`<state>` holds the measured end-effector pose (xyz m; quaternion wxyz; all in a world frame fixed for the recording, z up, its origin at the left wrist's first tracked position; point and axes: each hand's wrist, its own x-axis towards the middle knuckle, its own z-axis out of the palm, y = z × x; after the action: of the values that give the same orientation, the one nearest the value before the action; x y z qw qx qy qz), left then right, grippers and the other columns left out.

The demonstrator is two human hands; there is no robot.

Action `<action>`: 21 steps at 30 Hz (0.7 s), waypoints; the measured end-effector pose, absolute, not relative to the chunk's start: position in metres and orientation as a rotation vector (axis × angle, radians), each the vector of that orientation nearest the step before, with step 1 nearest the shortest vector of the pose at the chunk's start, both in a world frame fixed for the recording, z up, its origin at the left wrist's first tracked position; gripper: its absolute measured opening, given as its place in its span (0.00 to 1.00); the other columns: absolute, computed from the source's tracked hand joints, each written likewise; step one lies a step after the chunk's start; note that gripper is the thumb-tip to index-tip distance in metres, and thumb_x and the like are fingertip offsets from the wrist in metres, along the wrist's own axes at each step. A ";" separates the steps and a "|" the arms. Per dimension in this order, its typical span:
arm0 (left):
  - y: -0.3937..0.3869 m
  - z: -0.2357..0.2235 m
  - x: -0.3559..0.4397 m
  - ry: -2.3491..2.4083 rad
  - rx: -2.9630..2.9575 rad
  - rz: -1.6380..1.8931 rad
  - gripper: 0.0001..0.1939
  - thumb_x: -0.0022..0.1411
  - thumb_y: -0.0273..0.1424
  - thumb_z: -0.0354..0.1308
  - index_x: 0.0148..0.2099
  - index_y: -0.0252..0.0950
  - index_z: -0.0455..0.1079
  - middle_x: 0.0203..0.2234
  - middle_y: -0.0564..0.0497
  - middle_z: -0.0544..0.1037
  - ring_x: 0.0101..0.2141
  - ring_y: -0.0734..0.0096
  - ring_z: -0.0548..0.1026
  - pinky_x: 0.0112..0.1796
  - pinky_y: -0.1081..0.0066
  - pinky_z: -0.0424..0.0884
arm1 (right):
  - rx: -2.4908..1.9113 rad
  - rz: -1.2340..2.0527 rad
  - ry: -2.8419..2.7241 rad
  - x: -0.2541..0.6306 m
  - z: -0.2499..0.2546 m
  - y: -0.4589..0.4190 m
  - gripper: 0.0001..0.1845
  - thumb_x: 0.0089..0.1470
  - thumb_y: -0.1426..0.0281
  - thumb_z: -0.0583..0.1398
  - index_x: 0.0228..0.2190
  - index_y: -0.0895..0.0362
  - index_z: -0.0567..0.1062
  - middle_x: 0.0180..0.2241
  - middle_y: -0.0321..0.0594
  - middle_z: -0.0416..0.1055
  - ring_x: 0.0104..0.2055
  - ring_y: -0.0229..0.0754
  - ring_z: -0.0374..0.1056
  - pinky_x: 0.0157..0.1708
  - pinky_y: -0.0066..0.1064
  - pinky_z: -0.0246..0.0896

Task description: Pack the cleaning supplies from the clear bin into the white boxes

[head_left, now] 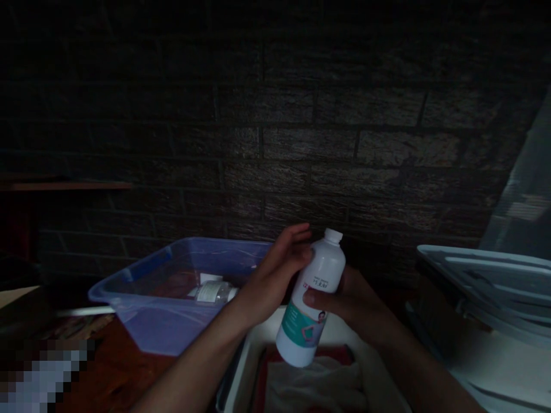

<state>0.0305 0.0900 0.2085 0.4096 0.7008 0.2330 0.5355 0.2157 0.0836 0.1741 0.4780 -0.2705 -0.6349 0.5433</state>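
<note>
A white plastic bottle [310, 310] with a white cap and a green-and-white label is held tilted, its cap end up and away from me. My right hand [350, 304] grips it from the right, thumb across the label and fingers hidden behind. On the other side, my left hand [279, 269] is close against the bottle's shoulder, fingers extended and partly spread; whether it presses on the plastic is hard to see. Below the bottle stands an uncovered white bin [245, 367] with pale, crumpled cloth-like material [318, 387] inside.
To the left sits a translucent purple tub [159, 327] with a clear labelled bottle [213, 291] lying in it. A lidded storage box [486, 321] stands at the right. Behind everything rises a dark brick-patterned wall [301, 143]; a shelf edge [69, 186] juts in at left.
</note>
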 end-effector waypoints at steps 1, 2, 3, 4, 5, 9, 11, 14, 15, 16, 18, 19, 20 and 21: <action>0.086 0.208 0.026 0.609 1.797 1.291 0.25 0.71 0.36 0.57 0.68 0.44 0.60 0.64 0.44 0.68 0.62 0.55 0.69 0.60 0.55 0.65 | -0.678 1.322 -1.501 0.216 0.175 0.084 0.32 0.46 0.62 0.77 0.49 0.57 0.76 0.44 0.43 0.79 0.45 0.49 0.76 0.46 0.38 0.72; 0.081 0.208 0.022 0.642 1.843 1.218 0.29 0.70 0.35 0.58 0.70 0.46 0.56 0.66 0.44 0.65 0.62 0.54 0.68 0.60 0.53 0.66 | -0.695 1.322 -1.453 0.216 0.177 0.084 0.33 0.45 0.61 0.77 0.50 0.57 0.75 0.44 0.44 0.79 0.45 0.50 0.77 0.45 0.39 0.73; 0.075 0.207 0.019 0.699 1.908 1.144 0.34 0.69 0.35 0.60 0.72 0.47 0.52 0.68 0.44 0.62 0.63 0.53 0.67 0.60 0.52 0.67 | -0.709 1.322 -1.410 0.217 0.177 0.085 0.34 0.45 0.59 0.77 0.50 0.58 0.75 0.44 0.45 0.79 0.45 0.51 0.77 0.45 0.41 0.73; 0.068 0.206 0.017 0.778 1.986 1.080 0.40 0.66 0.35 0.63 0.73 0.49 0.47 0.70 0.44 0.59 0.64 0.51 0.65 0.60 0.50 0.66 | -0.725 1.323 -1.376 0.218 0.178 0.085 0.34 0.45 0.58 0.77 0.50 0.58 0.75 0.44 0.46 0.79 0.44 0.52 0.77 0.45 0.42 0.74; 0.063 0.203 0.016 0.863 2.075 1.023 0.46 0.63 0.35 0.67 0.74 0.50 0.44 0.71 0.44 0.58 0.65 0.50 0.64 0.61 0.50 0.65 | -0.740 1.324 -1.349 0.219 0.178 0.086 0.34 0.45 0.57 0.77 0.49 0.59 0.75 0.43 0.47 0.80 0.44 0.52 0.77 0.45 0.44 0.74; 0.053 0.187 0.022 0.993 2.309 0.957 0.53 0.57 0.31 0.71 0.75 0.50 0.44 0.64 0.47 0.68 0.60 0.53 0.69 0.59 0.54 0.67 | -0.672 1.392 -1.248 0.217 0.176 0.086 0.32 0.46 0.55 0.76 0.46 0.60 0.75 0.41 0.47 0.79 0.43 0.52 0.77 0.45 0.45 0.75; 0.053 0.181 0.022 0.975 2.325 0.973 0.49 0.59 0.28 0.67 0.74 0.50 0.45 0.58 0.50 0.73 0.54 0.57 0.73 0.53 0.58 0.71 | -0.604 1.454 -1.207 0.215 0.175 0.083 0.31 0.49 0.53 0.74 0.46 0.59 0.74 0.42 0.46 0.79 0.45 0.51 0.77 0.46 0.45 0.75; 0.051 0.179 0.016 0.985 2.311 0.949 0.46 0.57 0.25 0.65 0.73 0.47 0.50 0.52 0.50 0.75 0.48 0.60 0.75 0.47 0.62 0.73 | -0.578 1.449 -1.276 0.217 0.171 0.077 0.31 0.50 0.56 0.74 0.50 0.57 0.72 0.45 0.44 0.77 0.48 0.50 0.75 0.48 0.44 0.74; 0.050 0.180 0.013 0.986 2.306 0.918 0.45 0.56 0.24 0.66 0.71 0.45 0.53 0.50 0.50 0.75 0.46 0.60 0.75 0.45 0.63 0.73 | -0.580 1.400 -1.313 0.220 0.169 0.075 0.34 0.49 0.59 0.75 0.52 0.56 0.71 0.46 0.43 0.77 0.50 0.50 0.74 0.50 0.44 0.73; 0.049 0.181 0.009 0.985 2.302 0.873 0.43 0.54 0.24 0.66 0.69 0.44 0.56 0.49 0.51 0.76 0.45 0.60 0.75 0.44 0.64 0.73 | -0.585 1.331 -1.327 0.225 0.165 0.074 0.39 0.46 0.61 0.76 0.56 0.54 0.68 0.48 0.43 0.76 0.52 0.50 0.73 0.52 0.43 0.72; 0.046 0.183 0.002 0.962 2.289 0.767 0.40 0.51 0.24 0.66 0.66 0.42 0.61 0.48 0.50 0.76 0.44 0.59 0.75 0.43 0.63 0.73 | -0.638 1.167 -1.320 0.239 0.158 0.071 0.53 0.41 0.65 0.78 0.63 0.48 0.60 0.54 0.43 0.72 0.54 0.49 0.71 0.52 0.41 0.71; 0.045 0.182 -0.001 0.937 2.279 0.714 0.39 0.50 0.24 0.66 0.64 0.41 0.62 0.49 0.50 0.76 0.45 0.58 0.75 0.45 0.62 0.73 | -0.689 1.086 -1.336 0.247 0.155 0.069 0.59 0.40 0.65 0.78 0.66 0.45 0.56 0.58 0.43 0.69 0.54 0.48 0.71 0.51 0.41 0.72; 0.044 0.181 -0.004 0.914 2.267 0.659 0.39 0.49 0.24 0.67 0.64 0.41 0.63 0.50 0.49 0.76 0.47 0.57 0.75 0.46 0.62 0.73 | -0.763 1.010 -1.399 0.256 0.154 0.067 0.61 0.40 0.64 0.78 0.68 0.43 0.54 0.61 0.44 0.66 0.53 0.48 0.71 0.49 0.40 0.72; 0.043 0.179 -0.006 0.900 2.256 0.603 0.39 0.48 0.23 0.67 0.63 0.41 0.63 0.51 0.49 0.76 0.47 0.57 0.74 0.47 0.61 0.72 | -0.842 0.935 -1.527 0.265 0.153 0.064 0.59 0.41 0.63 0.78 0.68 0.42 0.56 0.64 0.44 0.63 0.53 0.49 0.71 0.49 0.40 0.72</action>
<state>-0.0059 0.0428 0.1792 0.3143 0.8558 0.3414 0.2287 0.2650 0.0639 0.1535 0.5492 -0.3558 -0.6449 0.3947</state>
